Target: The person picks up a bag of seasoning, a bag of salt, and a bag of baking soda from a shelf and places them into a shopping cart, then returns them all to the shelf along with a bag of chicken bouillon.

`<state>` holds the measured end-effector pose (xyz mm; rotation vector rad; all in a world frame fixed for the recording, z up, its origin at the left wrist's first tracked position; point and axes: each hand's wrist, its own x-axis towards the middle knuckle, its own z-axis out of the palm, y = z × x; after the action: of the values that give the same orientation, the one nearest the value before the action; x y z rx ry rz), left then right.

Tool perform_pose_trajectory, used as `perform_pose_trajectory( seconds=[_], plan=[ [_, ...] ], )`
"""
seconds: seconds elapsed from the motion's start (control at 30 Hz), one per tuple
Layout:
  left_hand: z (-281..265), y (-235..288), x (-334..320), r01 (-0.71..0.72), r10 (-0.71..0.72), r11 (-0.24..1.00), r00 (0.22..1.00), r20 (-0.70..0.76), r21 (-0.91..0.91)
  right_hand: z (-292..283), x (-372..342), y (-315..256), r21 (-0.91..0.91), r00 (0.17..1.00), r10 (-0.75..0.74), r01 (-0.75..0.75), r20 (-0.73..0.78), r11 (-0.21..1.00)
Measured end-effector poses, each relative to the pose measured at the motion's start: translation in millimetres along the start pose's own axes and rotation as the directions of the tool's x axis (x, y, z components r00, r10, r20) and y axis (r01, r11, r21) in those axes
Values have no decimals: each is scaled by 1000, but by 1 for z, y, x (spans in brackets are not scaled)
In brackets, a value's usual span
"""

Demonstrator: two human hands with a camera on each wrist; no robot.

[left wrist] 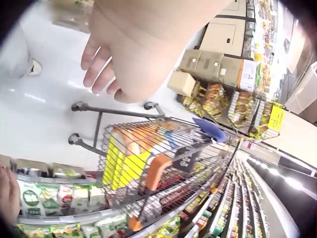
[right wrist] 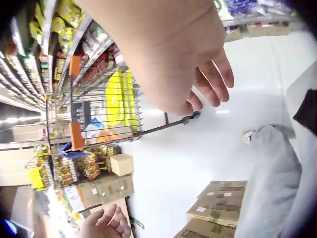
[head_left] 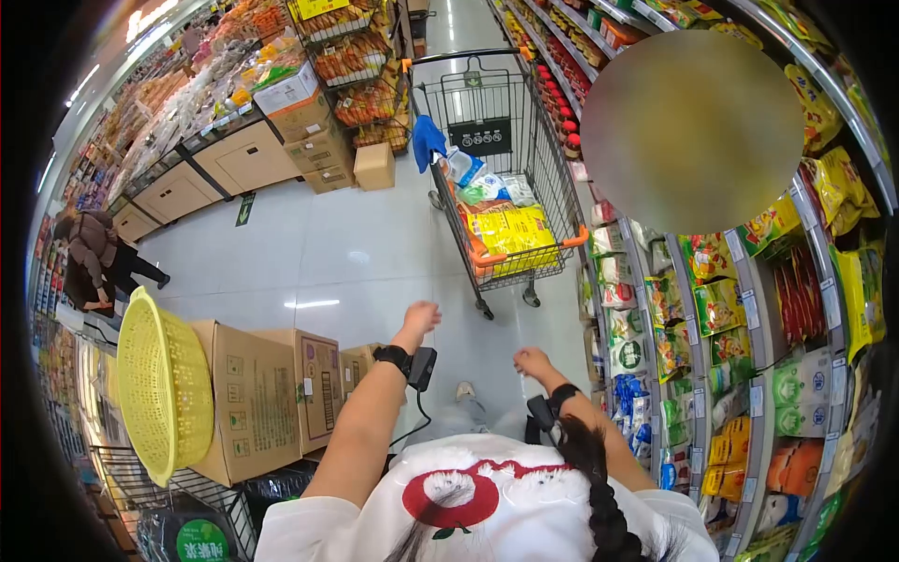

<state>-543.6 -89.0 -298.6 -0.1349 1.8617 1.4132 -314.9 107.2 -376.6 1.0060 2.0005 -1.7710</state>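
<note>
A black wire shopping cart (head_left: 506,169) with orange corner pieces stands ahead of the person, holding yellow packages (head_left: 510,234), other bags and a blue item on its side. The left hand (head_left: 421,318) hangs in the air short of the cart, touching nothing, with fingers loosely bent in the left wrist view. The right hand (head_left: 532,362) is also in the air, nearer the right shelf, holding nothing. In the right wrist view its fingers (right wrist: 214,82) hang relaxed. Both wrists wear black straps with small cameras.
Shelves of bagged goods (head_left: 721,309) line the right side. On the left stand cardboard boxes (head_left: 262,403) and a yellow plastic basket (head_left: 167,384). Further off are a snack rack (head_left: 356,75), a small box (head_left: 375,167), a display counter and another person (head_left: 94,248).
</note>
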Motion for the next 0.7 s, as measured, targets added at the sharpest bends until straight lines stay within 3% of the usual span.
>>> perform_pose_trajectory(
  seconds=[0.17,0.23,0.37,0.43,0.47,0.53,0.57,0.6,0.63,0.67,0.7],
  plan=[
    [37,82,7,-67,80,994,985,153,-89,-33,27,-128,258,981,-190,193,-40,947],
    [50,105,22,-84,102,992,976,194,-95,-50,44,-161,414,961,-267,270,-65,870],
    [81,152,63,-110,153,978,957,247,-180,-88,78,-215,545,971,-219,234,-94,805],
    [96,167,98,-92,143,974,959,245,-209,-109,112,-226,814,995,-73,92,-61,573],
    [105,171,122,-95,140,976,963,232,-196,-118,133,-231,816,996,-66,82,-54,572],
    [123,177,172,-80,119,980,970,210,-184,-132,200,-219,970,977,198,-126,84,209],
    [134,180,195,-65,83,990,986,141,-127,-130,242,-189,915,996,49,43,-69,401],
    [143,181,216,-35,40,997,997,73,-62,-140,249,-193,919,996,74,17,-51,394],
    [149,180,236,15,-16,1000,998,63,8,-149,244,-201,545,988,-15,99,-155,833],
    [153,176,256,56,-57,998,996,64,22,-157,242,-205,-14,974,-147,147,-174,989],
    [156,173,278,14,-16,945,1000,5,327,-161,248,-205,-133,989,-22,2,-144,991]
  ],
)
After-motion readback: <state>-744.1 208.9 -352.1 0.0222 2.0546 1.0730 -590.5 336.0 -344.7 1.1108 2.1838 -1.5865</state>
